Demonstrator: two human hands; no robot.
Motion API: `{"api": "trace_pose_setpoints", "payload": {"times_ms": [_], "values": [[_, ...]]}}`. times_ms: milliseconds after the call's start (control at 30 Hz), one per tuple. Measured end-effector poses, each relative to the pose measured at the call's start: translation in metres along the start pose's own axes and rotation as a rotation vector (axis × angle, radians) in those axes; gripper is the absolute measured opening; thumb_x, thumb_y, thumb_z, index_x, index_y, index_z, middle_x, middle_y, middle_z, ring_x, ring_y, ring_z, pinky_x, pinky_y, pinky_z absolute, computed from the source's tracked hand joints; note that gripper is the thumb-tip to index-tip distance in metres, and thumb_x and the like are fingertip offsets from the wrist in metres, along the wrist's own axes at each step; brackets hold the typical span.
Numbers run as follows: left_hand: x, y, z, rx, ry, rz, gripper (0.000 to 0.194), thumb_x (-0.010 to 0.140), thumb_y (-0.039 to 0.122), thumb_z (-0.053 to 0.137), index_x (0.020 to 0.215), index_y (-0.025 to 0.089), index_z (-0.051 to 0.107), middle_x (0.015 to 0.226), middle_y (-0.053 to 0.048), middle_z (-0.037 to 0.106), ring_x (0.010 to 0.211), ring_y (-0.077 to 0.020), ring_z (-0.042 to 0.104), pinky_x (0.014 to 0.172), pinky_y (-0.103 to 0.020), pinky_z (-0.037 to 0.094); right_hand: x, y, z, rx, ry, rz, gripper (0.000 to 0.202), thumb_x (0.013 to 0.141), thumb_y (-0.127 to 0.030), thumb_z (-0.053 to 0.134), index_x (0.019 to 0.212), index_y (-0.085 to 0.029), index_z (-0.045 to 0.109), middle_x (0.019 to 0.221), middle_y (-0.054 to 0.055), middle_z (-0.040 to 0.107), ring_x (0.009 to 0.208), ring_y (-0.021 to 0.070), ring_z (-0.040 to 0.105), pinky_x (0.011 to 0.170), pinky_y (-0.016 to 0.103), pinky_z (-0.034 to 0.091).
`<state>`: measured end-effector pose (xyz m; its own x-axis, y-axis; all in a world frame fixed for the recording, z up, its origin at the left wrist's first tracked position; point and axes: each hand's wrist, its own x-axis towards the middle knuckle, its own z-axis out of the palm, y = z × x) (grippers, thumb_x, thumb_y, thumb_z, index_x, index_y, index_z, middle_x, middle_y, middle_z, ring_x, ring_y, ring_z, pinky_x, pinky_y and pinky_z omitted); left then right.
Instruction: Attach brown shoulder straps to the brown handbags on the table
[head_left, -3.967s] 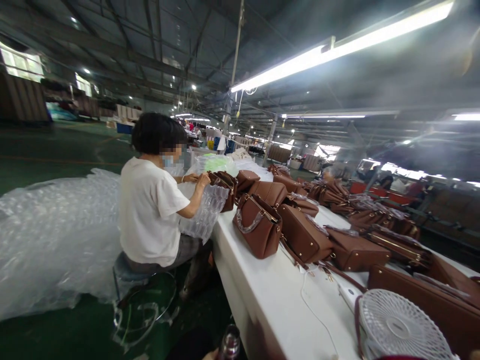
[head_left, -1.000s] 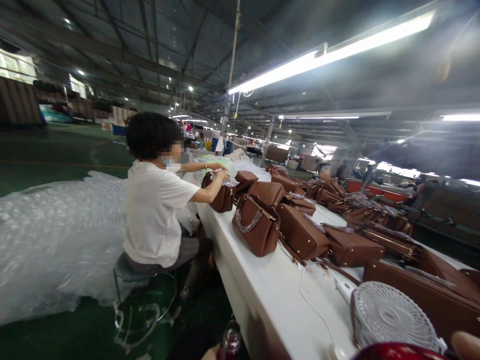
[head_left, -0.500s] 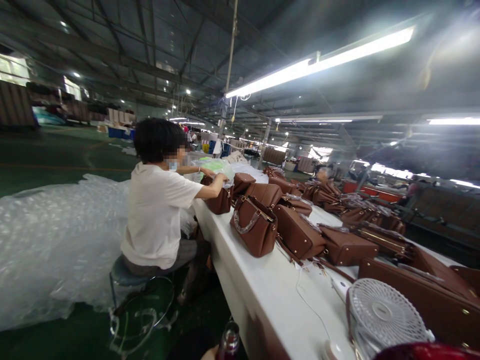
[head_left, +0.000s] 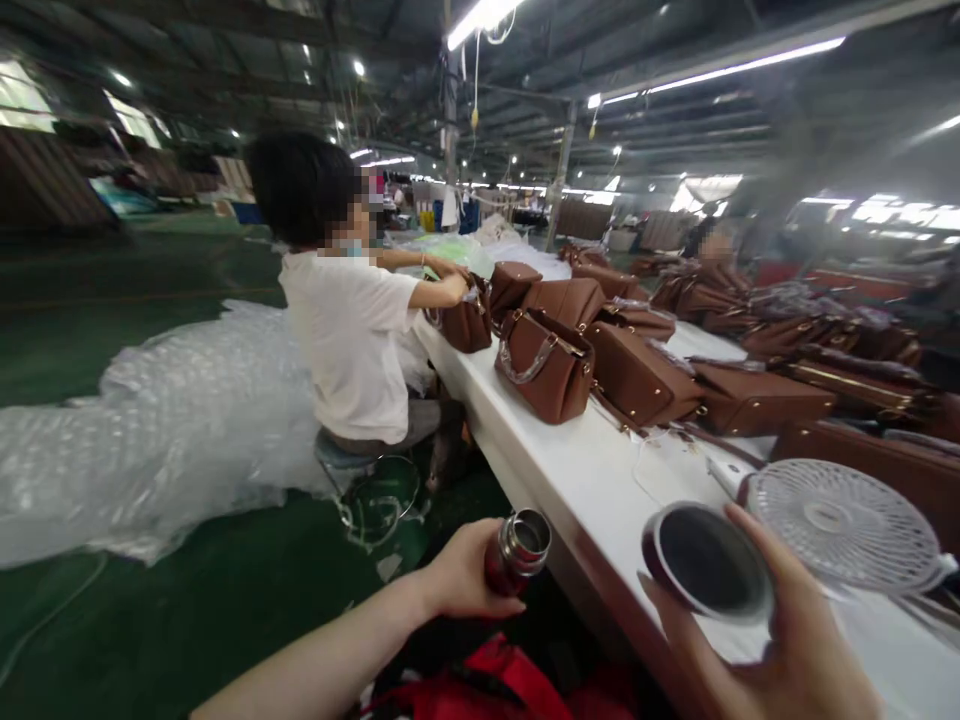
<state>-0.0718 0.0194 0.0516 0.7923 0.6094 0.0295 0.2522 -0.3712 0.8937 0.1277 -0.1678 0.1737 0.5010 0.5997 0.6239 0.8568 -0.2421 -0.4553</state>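
My left hand is wrapped round a dark red thermos bottle. The bottle's bare steel mouth faces up, with no cap on it, beside the table's near edge. Over the table on the right, my right hand grips a round lid by its sides. That lid has a dark face and a pale rim, is blurred, and stands apart from the bottle. Just beyond my right hand is a white fan.
Brown handbags crowd the white table. A seated co-worker on the left has both hands on a brown bag. Clear plastic wrap is heaped on the floor behind that person. Red fabric lies below my hands.
The view has tipped downward. My left hand and the bottle have come up from the bottom edge. My right hand with the round lid now shows; earlier only a red shape was at the lower right.
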Motion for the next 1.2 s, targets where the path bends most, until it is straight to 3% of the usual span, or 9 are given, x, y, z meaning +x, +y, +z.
{"api": "trace_pose_setpoints", "payload": {"times_ms": [167, 333, 500, 733, 1033, 1200], "values": [[-0.004, 0.036, -0.029, 0.321, -0.026, 0.026, 0.052, 0.053, 0.048, 0.081, 0.094, 0.019, 0.064, 0.09, -0.001, 0.067, 0.08, -0.0196, 0.062, 0.076, -0.029, 0.049, -0.038, 0.031, 0.06, 0.097, -0.203, 0.16, 0.063, 0.082, -0.06, 0.059, 0.131, -0.021, 0.052, 0.123, 0.012, 0.067, 0.109, 0.0323, 0.066, 0.088, 0.044, 0.057], [-0.003, 0.032, -0.028, 0.589, -0.14, 0.027, 0.058, 0.053, 0.051, 0.079, 0.101, 0.022, 0.063, 0.095, -0.002, 0.069, 0.084, -0.0229, 0.065, 0.078, -0.032, 0.049, -0.069, 0.046, 0.089, 0.203, -0.332, 0.141, 0.061, 0.082, -0.053, 0.06, 0.135, -0.024, 0.048, 0.128, 0.009, 0.065, 0.113, 0.0298, 0.064, 0.094, 0.046, 0.055], [-0.003, 0.022, -0.023, 0.753, -0.274, -0.035, 0.059, 0.056, 0.054, 0.075, 0.103, 0.022, 0.062, 0.099, -0.003, 0.069, 0.091, -0.0257, 0.066, 0.083, -0.034, 0.05, -0.08, 0.047, 0.099, 0.202, -0.407, 0.087, 0.059, 0.082, -0.04, 0.06, 0.136, -0.024, 0.047, 0.13, 0.009, 0.064, 0.116, 0.0283, 0.063, 0.098, 0.046, 0.053], [-0.006, 0.024, -0.024, 0.866, -0.382, -0.071, 0.057, 0.056, 0.053, 0.074, 0.103, 0.022, 0.061, 0.099, -0.005, 0.069, 0.091, -0.0275, 0.066, 0.082, -0.036, 0.051, -0.093, 0.056, 0.111, 0.237, -0.488, 0.069, 0.058, 0.078, -0.028, 0.06, 0.135, -0.024, 0.048, 0.131, 0.009, 0.063, 0.117, 0.0282, 0.063, 0.099, 0.047, 0.053], [-0.009, 0.031, -0.025, 0.948, -0.434, -0.075, 0.046, 0.057, 0.049, 0.072, 0.091, 0.021, 0.06, 0.091, -0.006, 0.068, 0.082, -0.0264, 0.066, 0.075, -0.035, 0.051, -0.104, 0.063, 0.122, 0.284, -0.605, 0.064, 0.06, 0.077, -0.024, 0.06, 0.136, -0.021, 0.046, 0.133, 0.011, 0.061, 0.12, 0.0265, 0.06, 0.102, 0.046, 0.051], [-0.01, 0.031, -0.025, 0.983, -0.457, -0.092, 0.047, 0.055, 0.048, 0.073, 0.091, 0.021, 0.059, 0.09, -0.006, 0.068, 0.081, -0.0269, 0.066, 0.075, -0.036, 0.051, -0.105, 0.059, 0.122, 0.297, -0.604, 0.088, 0.058, 0.077, -0.024, 0.06, 0.134, -0.02, 0.048, 0.133, 0.012, 0.062, 0.121, 0.0271, 0.06, 0.104, 0.046, 0.049]]}}
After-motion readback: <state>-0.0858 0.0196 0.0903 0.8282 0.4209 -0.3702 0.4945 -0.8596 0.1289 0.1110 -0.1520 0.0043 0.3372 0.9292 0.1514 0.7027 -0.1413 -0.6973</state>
